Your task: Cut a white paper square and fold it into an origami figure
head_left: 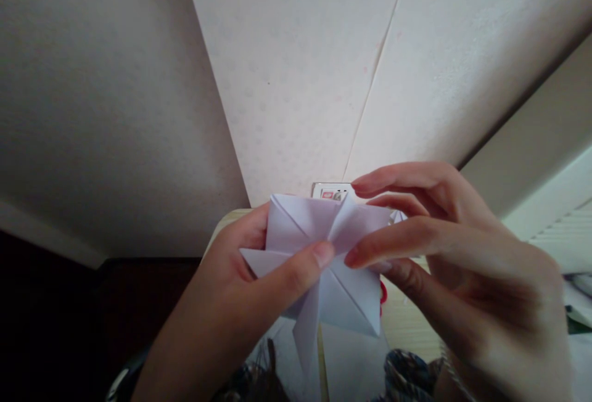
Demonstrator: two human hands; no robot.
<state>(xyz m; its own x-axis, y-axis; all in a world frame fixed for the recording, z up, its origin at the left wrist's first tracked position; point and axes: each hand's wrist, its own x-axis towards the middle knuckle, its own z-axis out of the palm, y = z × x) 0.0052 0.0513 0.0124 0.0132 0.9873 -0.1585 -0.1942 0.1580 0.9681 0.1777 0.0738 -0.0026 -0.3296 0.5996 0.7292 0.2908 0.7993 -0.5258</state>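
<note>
A white sheet of folded origami paper [349, 297] with pointed flaps and creases meeting near its middle is held up in front of me. My left hand [259, 272] grips it from the left, thumb pressed on the centre and fingers behind. At its right side, my right hand [444, 254] has thumb and index finger closed on a flap, the other fingers curved above the edge. The right thumb's tip is partly hidden by the paper.
Beneath the paper is a light wooden table [416, 322]. White paper sheets [351, 359] lie near my body. A small printed card or box [319, 190] and something red [383, 293] peek out behind the paper. A pale wall [296, 81] rises close ahead.
</note>
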